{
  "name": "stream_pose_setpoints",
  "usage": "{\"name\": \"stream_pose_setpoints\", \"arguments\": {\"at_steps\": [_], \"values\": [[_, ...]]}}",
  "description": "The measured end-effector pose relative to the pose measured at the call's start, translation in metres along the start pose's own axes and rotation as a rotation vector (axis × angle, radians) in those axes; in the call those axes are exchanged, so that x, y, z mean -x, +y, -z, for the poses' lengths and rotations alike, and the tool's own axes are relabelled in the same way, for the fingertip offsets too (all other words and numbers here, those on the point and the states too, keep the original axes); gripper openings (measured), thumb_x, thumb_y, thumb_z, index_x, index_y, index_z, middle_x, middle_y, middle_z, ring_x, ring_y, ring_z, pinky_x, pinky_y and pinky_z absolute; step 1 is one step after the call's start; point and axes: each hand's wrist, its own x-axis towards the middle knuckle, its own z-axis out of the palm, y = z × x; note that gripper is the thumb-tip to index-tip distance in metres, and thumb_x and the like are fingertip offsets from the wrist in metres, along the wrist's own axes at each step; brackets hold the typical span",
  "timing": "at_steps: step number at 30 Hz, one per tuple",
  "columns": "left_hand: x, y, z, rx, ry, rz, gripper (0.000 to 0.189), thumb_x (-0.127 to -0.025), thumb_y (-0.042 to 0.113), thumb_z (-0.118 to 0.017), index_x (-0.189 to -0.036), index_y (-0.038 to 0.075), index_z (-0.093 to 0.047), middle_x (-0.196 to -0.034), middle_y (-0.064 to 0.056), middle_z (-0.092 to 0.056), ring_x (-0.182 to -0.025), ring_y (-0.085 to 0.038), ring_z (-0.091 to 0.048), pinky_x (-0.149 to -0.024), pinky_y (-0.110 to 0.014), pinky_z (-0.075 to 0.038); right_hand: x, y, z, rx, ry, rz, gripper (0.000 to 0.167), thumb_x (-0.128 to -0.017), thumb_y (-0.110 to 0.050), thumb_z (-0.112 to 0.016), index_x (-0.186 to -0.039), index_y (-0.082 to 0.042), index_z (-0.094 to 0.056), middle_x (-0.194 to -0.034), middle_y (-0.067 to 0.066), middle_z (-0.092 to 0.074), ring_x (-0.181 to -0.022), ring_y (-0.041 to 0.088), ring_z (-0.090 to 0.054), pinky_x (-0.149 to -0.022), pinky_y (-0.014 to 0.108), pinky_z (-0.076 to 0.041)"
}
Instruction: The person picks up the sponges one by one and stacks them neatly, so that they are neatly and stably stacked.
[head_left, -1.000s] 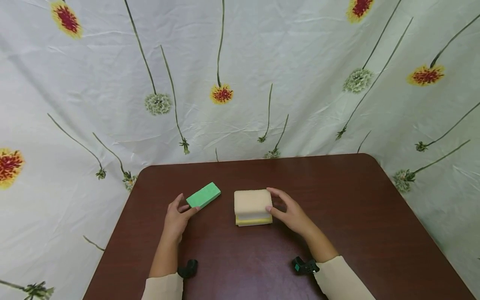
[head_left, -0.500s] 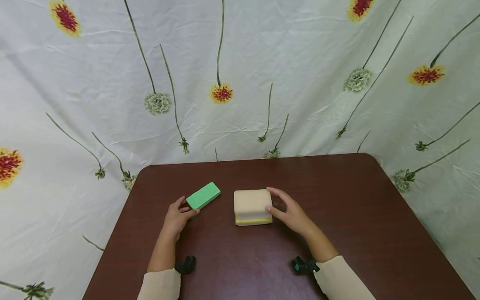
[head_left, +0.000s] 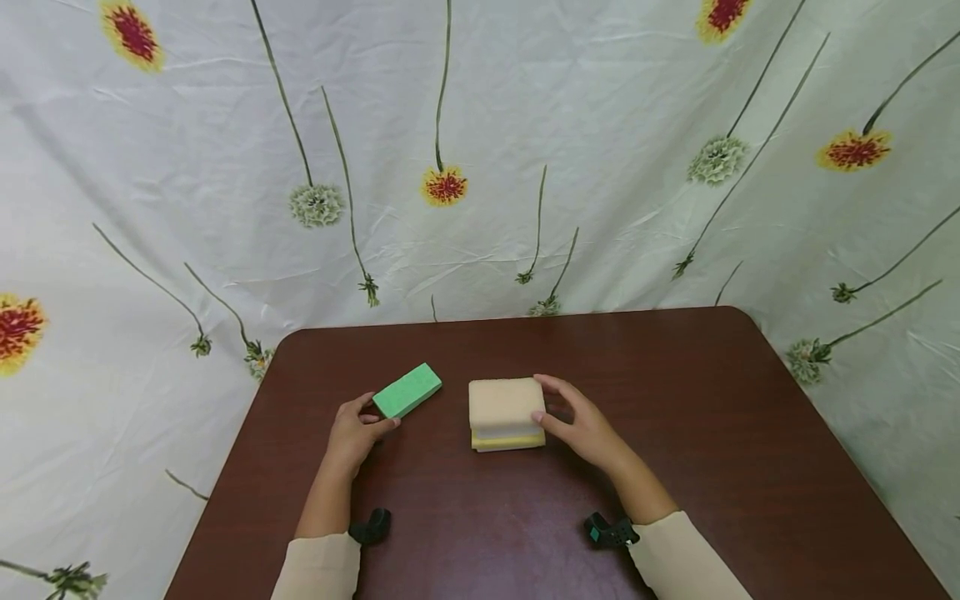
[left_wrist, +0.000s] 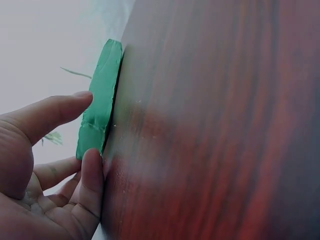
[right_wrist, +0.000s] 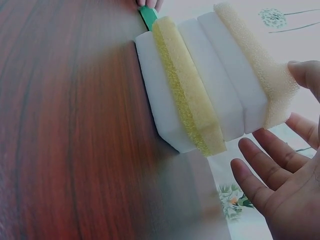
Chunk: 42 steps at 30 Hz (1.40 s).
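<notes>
A green rectangular block [head_left: 407, 392] lies slantwise on the table. My left hand [head_left: 356, 433] grips its near left end, the thumb [left_wrist: 80, 102] along one side and the fingertips round the other. Right of it stands a stack of several pieces: a white block [right_wrist: 162, 95] at the bottom, a thin yellow sponge [right_wrist: 187, 90], two more white blocks [right_wrist: 212, 75], and a porous beige sponge [head_left: 504, 403] on top. My right hand [head_left: 585, 425] holds the beige sponge at its right side, thumb at the near edge and index finger at the far corner. Its other fingers hang loosely beside the white blocks.
The stack and green block rest on a dark red-brown wooden table [head_left: 712, 433]. Behind it hangs a white cloth [head_left: 600, 125] printed with flowers. Black wrist cameras [head_left: 611, 532] are strapped to both wrists.
The fingers of my left hand have drawn in closer round the end of the green block, and the forearm has shifted slightly left. My right hand and the stack have stayed still.
</notes>
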Motion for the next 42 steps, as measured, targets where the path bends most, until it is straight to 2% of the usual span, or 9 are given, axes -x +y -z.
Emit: {"name": "stream_pose_setpoints", "arguments": {"at_steps": [6,12,19,24,29,37,42], "values": [[-0.0010,0.0009,0.0003,-0.001,0.019,0.003,0.077,-0.093,0.023,-0.074,-0.156,0.006,-0.034,-0.153,-0.018,-0.032,-0.113,-0.028,-0.057,-0.074,-0.027,-0.054,0.0002,-0.0010,0.0004,0.006,-0.001,0.023,0.059,-0.096,-0.025,-0.071,-0.150,-0.025,-0.047,-0.147,0.008,-0.053,-0.135,0.030,-0.051,-0.108,0.053,-0.046],[-0.0012,0.0019,0.0012,0.002,0.024,0.001,0.076,-0.092,0.020,-0.075,-0.155,0.006,-0.036,-0.151,-0.019,-0.033,-0.097,-0.021,-0.061,-0.072,-0.029,-0.054,0.0002,-0.0007,0.0008,0.005,-0.003,0.013,0.058,-0.097,-0.025,-0.070,-0.150,-0.027,-0.047,-0.147,0.007,-0.053,-0.135,0.029,-0.051,-0.109,0.053,-0.045],[-0.0026,0.0002,-0.0001,-0.010,0.042,-0.007,0.073,-0.092,0.016,-0.074,-0.155,0.007,-0.037,-0.150,-0.018,-0.035,-0.102,-0.023,-0.059,-0.072,-0.027,-0.055,-0.0003,-0.0008,0.0000,0.010,-0.001,0.007,0.057,-0.097,-0.027,-0.070,-0.149,-0.028,-0.047,-0.148,0.005,-0.052,-0.137,0.028,-0.050,-0.110,0.050,-0.045],[-0.0010,0.0006,0.0000,-0.002,0.040,0.005,0.071,-0.094,0.018,-0.072,-0.154,0.008,-0.037,-0.150,-0.017,-0.036,-0.096,-0.021,-0.061,-0.074,-0.028,-0.055,-0.0005,-0.0011,-0.0007,0.015,-0.002,0.022,0.058,-0.097,-0.026,-0.070,-0.150,-0.026,-0.047,-0.148,0.007,-0.052,-0.135,0.028,-0.052,-0.108,0.050,-0.047],[0.0004,0.0016,0.0005,0.054,0.026,0.021,0.072,-0.094,0.021,-0.072,-0.155,0.008,-0.037,-0.150,-0.018,-0.036,-0.091,-0.020,-0.062,-0.073,-0.028,-0.054,-0.0009,-0.0020,-0.0005,0.011,0.001,0.017,0.058,-0.096,-0.026,-0.071,-0.150,-0.027,-0.047,-0.146,0.007,-0.054,-0.134,0.027,-0.053,-0.108,0.050,-0.047],[0.0030,0.0018,0.0017,0.095,0.020,0.020,0.070,-0.095,0.024,-0.070,-0.155,0.007,-0.037,-0.151,-0.018,-0.035,-0.103,-0.023,-0.060,-0.079,-0.029,-0.054,-0.0007,-0.0017,0.0002,0.000,-0.002,0.021,0.058,-0.097,-0.023,-0.070,-0.150,-0.024,-0.046,-0.146,0.011,-0.054,-0.135,0.032,-0.052,-0.109,0.055,-0.044],[0.0045,0.0022,0.0015,0.128,0.023,0.036,0.068,-0.096,0.028,-0.070,-0.153,0.010,-0.039,-0.154,-0.018,-0.033,-0.104,-0.025,-0.059,-0.084,-0.031,-0.052,-0.0009,-0.0014,-0.0001,-0.007,-0.007,0.011,0.058,-0.097,-0.023,-0.070,-0.150,-0.025,-0.046,-0.147,0.011,-0.053,-0.135,0.032,-0.052,-0.110,0.055,-0.044]]}}
